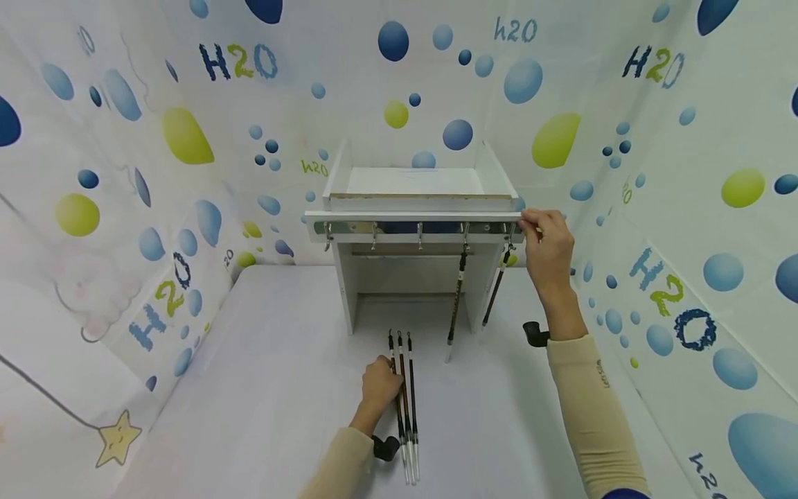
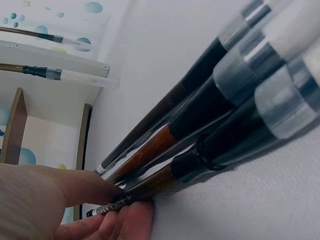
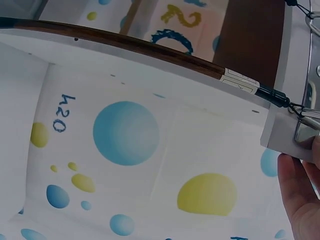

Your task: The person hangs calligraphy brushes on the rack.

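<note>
Three brushes (image 1: 405, 398) lie side by side on the white table (image 1: 262, 388), in front of a small white rack (image 1: 414, 229), their handles pointing toward it. The left hand (image 1: 380, 384) rests against their left edge; the left wrist view shows the thumb and fingertips (image 2: 125, 220) curled around the nearest handle (image 2: 150, 150). The right hand (image 1: 547, 242) is up at the right end of the rack's hook rail (image 1: 418, 227), fingers pinching at the last hook, where one hanging brush (image 1: 497, 291) dangles by its loop. A second hanging brush (image 1: 457, 305) is on the next hook to the left; the three hooks left of it look bare.

The lying brushes are touching, so lifting one could roll or drag its neighbours. A careless release on the right could let the loop slip off, dropping that brush.

The loop and hook are too small to judge in the head view, and the right wrist view shows only an edge of the palm (image 3: 300, 200), so whether the loop is seated I cannot tell.
</note>
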Tool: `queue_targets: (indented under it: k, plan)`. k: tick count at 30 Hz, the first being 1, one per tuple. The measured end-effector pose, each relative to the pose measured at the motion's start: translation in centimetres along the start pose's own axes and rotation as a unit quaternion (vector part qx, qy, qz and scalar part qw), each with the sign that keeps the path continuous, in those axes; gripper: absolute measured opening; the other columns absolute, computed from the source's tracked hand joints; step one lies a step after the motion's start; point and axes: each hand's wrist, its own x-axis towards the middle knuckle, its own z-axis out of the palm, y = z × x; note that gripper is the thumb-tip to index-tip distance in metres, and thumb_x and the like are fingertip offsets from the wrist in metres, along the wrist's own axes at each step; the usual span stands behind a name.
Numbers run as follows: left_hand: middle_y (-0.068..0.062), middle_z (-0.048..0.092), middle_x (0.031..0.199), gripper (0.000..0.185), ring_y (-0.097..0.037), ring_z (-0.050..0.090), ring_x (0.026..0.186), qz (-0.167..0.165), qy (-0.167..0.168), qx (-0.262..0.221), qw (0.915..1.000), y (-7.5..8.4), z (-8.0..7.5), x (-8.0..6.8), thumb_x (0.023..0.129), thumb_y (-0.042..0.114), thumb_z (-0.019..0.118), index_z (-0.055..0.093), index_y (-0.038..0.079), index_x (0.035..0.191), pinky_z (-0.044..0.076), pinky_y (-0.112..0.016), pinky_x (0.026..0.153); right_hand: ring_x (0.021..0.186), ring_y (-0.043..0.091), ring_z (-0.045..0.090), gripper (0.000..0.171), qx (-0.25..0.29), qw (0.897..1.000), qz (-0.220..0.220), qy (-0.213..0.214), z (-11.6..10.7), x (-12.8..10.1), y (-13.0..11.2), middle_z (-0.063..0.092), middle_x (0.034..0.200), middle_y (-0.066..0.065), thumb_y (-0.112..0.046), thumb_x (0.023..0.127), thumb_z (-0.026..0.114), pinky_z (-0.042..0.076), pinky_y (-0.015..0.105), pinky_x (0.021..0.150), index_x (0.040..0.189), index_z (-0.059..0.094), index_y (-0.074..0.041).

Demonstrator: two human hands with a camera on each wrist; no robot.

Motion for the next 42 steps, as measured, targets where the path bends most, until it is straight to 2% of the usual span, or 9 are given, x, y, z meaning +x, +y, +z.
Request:
queue_targets:
  k: [2,6,10,16,23,29,37,42]
  plan:
    - [-0.026,0.07,0.091,0.036,-0.019,0.055,0.054,0.003,-0.001,-0.006,1.0,-0.1,-0.1,-0.1,0.08,0.003,0.067,0.061,-0.013,0.112,0.044,-0.029,0.045,0.104,0.03,0.067,0.024,-0.001,1.0,-0.001,0.001,0.0,0.0,0.0,0.065,0.112,0.02,-0.009,0.097,0.061,0.052,0.015,0.091,0.115,0.071,0.004]
    - [-0.022,0.069,0.088,0.038,-0.017,0.055,0.054,-0.002,-0.004,-0.019,0.9998,-0.3,-0.2,-0.1,0.081,0.006,0.068,0.06,-0.012,0.114,0.045,-0.028,0.046,0.104,0.03,0.067,0.024,-0.001,1.0,-0.002,0.0,0.0,0.0,-0.1,0.065,0.111,0.02,-0.009,0.098,0.061,0.056,0.033,0.091,0.115,0.07,0.004]
    - [-0.019,0.068,0.085,0.042,-0.017,0.057,0.055,-0.013,-0.005,-0.028,0.9995,-0.3,-0.5,-0.1,0.082,0.01,0.07,0.06,-0.012,0.116,0.048,-0.028,0.047,0.105,0.031,0.067,0.024,-0.002,1.0,0.0,-0.004,-0.1,0.0,-0.3,0.064,0.112,0.021,-0.008,0.098,0.061,0.056,0.036,0.092,0.116,0.07,0.005]
    - [-0.019,0.071,0.091,0.045,-0.017,0.06,0.06,-0.019,-0.004,-0.051,0.9985,0.3,-1.3,-0.2,0.082,0.013,0.07,0.059,-0.011,0.119,0.05,-0.028,0.05,0.105,0.032,0.067,0.024,-0.005,1.0,-0.005,-0.004,-0.2,-0.1,-0.4,0.064,0.112,0.021,-0.008,0.098,0.061,0.056,0.036,0.092,0.116,0.069,0.006]
    - [-0.011,0.069,0.077,0.044,-0.013,0.056,0.052,0.018,0.0,-0.075,0.997,1.5,-2.5,-0.2,0.083,0.013,0.068,0.06,-0.01,0.12,0.044,-0.023,0.043,0.105,0.032,0.067,0.024,-0.007,1.0,-0.002,-0.005,-0.2,-0.1,-0.4,0.064,0.112,0.021,-0.007,0.097,0.061,0.056,0.039,0.092,0.116,0.069,0.006]
    - [-0.009,0.067,0.079,0.041,-0.011,0.053,0.051,0.046,0.009,-0.092,0.9947,3.2,-3.5,-0.6,0.084,0.013,0.067,0.062,-0.007,0.119,0.043,-0.022,0.042,0.105,0.031,0.067,0.024,-0.008,1.0,0.004,-0.008,-0.1,-0.2,-0.5,0.064,0.112,0.021,-0.006,0.098,0.061,0.056,0.04,0.093,0.117,0.069,0.005]
    - [-0.006,0.066,0.08,0.041,-0.009,0.049,0.055,0.087,0.028,-0.089,0.9918,5.5,-4.7,-1.2,0.083,0.011,0.068,0.063,-0.004,0.121,0.04,-0.023,0.047,0.106,0.031,0.067,0.024,-0.008,1.0,0.009,-0.007,-0.1,-0.2,-0.5,0.064,0.113,0.021,-0.006,0.097,0.061,0.057,0.041,0.093,0.117,0.069,0.006]
    - [-0.004,0.065,0.083,0.04,-0.007,0.042,0.051,0.109,0.044,-0.086,0.9894,7.0,-5.6,-1.5,0.082,0.011,0.067,0.062,-0.002,0.12,0.034,-0.02,0.044,0.106,0.031,0.067,0.024,-0.005,1.0,0.012,-0.009,-0.1,-0.2,-0.5,0.064,0.113,0.02,-0.007,0.098,0.061,0.056,0.04,0.093,0.117,0.069,0.005]
